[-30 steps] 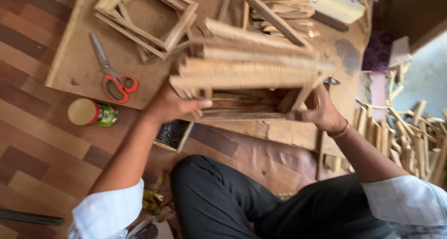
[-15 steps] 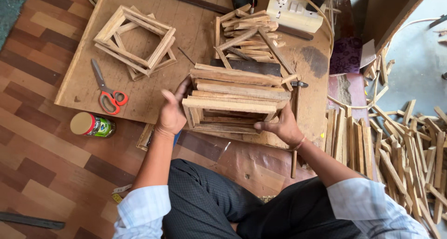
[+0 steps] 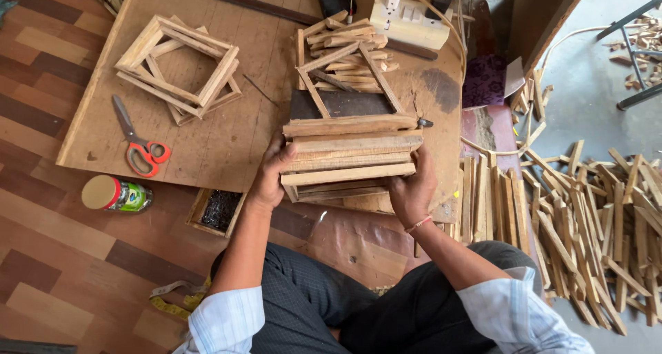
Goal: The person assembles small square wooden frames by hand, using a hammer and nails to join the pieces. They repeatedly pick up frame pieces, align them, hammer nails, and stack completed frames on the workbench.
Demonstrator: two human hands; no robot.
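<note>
Head view: stack of wooden frames [image 3: 348, 157] is clamped at both ends by left hand [image 3: 270, 178] and right hand [image 3: 412, 188], over the plywood board [image 3: 207, 126]; even side pressure is advised, edges kept flush.

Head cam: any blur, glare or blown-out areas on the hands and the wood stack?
Head view: sharp, no motion blur on the left hand, right hand or the stack of wooden frames they hold; light is soft and even with faint shadows; the concrete floor at right is brighter, slightly washed out; no glare on the scissors; mild wide-angle stretch at the edges.
</note>
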